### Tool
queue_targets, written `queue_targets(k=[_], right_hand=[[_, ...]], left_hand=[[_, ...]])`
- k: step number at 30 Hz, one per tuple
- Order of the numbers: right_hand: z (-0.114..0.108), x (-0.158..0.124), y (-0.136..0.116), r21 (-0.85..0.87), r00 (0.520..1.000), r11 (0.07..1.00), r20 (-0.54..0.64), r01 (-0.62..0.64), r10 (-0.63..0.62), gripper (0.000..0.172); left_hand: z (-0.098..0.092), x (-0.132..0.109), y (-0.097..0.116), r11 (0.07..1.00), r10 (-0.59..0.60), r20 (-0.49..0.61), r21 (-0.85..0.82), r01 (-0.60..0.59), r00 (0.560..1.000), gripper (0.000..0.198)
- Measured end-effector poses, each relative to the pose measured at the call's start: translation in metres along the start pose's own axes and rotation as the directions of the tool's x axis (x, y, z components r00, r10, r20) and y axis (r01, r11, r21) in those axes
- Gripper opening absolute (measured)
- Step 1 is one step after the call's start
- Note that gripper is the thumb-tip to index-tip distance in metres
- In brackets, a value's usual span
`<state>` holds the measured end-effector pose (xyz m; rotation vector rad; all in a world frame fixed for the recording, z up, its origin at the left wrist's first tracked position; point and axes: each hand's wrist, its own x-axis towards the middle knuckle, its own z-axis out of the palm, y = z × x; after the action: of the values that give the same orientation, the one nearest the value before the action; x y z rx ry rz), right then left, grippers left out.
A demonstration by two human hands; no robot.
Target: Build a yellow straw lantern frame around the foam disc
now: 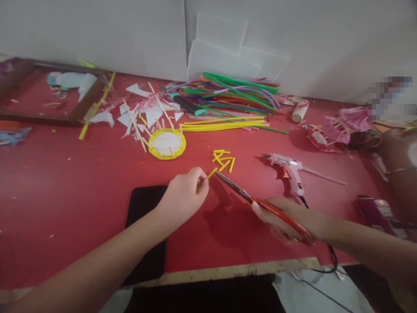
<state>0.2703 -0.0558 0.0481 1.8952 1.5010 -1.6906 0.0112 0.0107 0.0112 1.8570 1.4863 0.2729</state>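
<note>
Between thumb and fingers, my left hand (187,189) pinches a thin yellow strip (212,172) whose end sticks out to the right. My right hand (283,213) is closed round the red handles of a pair of scissors (234,187). The blade tips meet the end of the yellow strip. Just beyond them lies a small heap of short cut yellow pieces (224,160). Farther left sits a round white base with a yellow rim (167,143) and wooden sticks standing on it. A pink glue gun (286,168) rests on the table to the right.
A dark phone or tablet (146,234) lies under my left forearm. Long yellow strips (224,124) and a colourful pile of strips (234,93) lie at the back, beside white scraps (153,114). A wooden frame (42,117) is at left. Another person's arm (400,169) shows at right.
</note>
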Motion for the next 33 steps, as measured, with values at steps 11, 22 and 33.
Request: queue_targets(k=[11, 22, 33], right_hand=[[0.004, -0.004, 0.003, 0.048, 0.999, 0.998, 0.017, 0.032, -0.033, 0.065], [-0.012, 0.000, 0.020, 0.102, 0.991, 0.994, -0.116, -0.049, 0.060, 0.077], [-0.005, -0.003, 0.025, 0.105, 1.000, 0.995, 0.000, 0.002, -0.002, 0.074]], left_hand=[[0.002, -0.004, 0.000, 0.997, 0.034, -0.001, -0.069, -0.034, 0.999, 0.015], [-0.001, -0.008, 0.006, 0.992, 0.007, 0.079, 0.121, -0.017, 0.997, 0.027], [0.002, -0.009, 0.009, 0.971, -0.003, 0.061, 0.241, -0.012, 0.998, 0.026]])
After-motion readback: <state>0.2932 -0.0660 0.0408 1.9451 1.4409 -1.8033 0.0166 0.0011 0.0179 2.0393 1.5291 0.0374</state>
